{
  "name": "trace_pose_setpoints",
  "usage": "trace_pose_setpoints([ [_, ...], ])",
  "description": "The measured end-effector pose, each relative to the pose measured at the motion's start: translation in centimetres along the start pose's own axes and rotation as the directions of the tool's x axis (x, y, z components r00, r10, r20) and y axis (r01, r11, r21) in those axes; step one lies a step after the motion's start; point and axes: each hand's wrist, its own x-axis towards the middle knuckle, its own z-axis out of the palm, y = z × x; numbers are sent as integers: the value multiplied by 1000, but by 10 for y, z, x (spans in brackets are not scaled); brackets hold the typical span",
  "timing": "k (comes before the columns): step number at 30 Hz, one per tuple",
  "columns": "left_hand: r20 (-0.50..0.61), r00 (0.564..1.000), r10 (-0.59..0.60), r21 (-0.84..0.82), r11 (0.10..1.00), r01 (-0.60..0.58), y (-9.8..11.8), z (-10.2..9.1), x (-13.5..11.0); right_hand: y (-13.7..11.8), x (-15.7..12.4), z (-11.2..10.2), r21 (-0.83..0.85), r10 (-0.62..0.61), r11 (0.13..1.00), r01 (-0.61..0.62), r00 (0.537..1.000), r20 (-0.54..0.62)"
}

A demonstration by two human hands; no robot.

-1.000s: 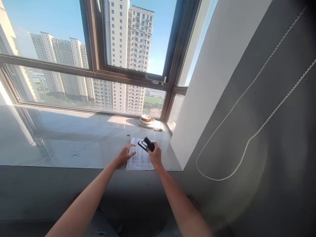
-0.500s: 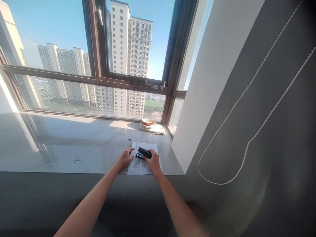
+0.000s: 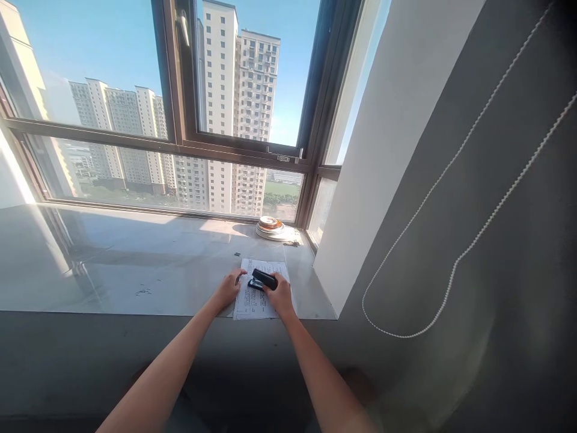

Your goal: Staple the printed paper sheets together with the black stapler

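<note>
A printed sheet of paper (image 3: 260, 267) lies on the pale stone window sill (image 3: 135, 264), near its front edge. A black stapler (image 3: 264, 279) rests on the sheet, pointing left. My right hand (image 3: 280, 296) is closed over the stapler's rear end and presses it down. My left hand (image 3: 228, 289) lies with fingers spread on the sheet's left edge, holding it flat against the sill.
A round stack of plates or tape rolls (image 3: 269, 228) sits in the sill's far right corner by the window frame (image 3: 252, 153). A small dark bit (image 3: 237, 254) lies beyond the paper. A white wall (image 3: 383, 150) and a bead cord (image 3: 451, 264) are on the right.
My right hand lowered the stapler from a raised, tilted hold down onto the paper. The left hand shifted slightly to the sheet's edge. In the last half second little moved.
</note>
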Motion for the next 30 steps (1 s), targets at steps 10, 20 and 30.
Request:
trace_pose_setpoints([
  [10,-28,1000,-6,-13,1000,5,-8,4,4,2,0,2,-15,-5,1000,5,1000,2],
  [20,-35,999,-8,-27,1000,7,-8,3,3,-1,-1,1,-26,2,1000,-2,1000,-13],
  [30,-43,999,22,-14,1000,-23,-9,4,1,0,-1,1,-39,4,999,-4,1000,-18],
])
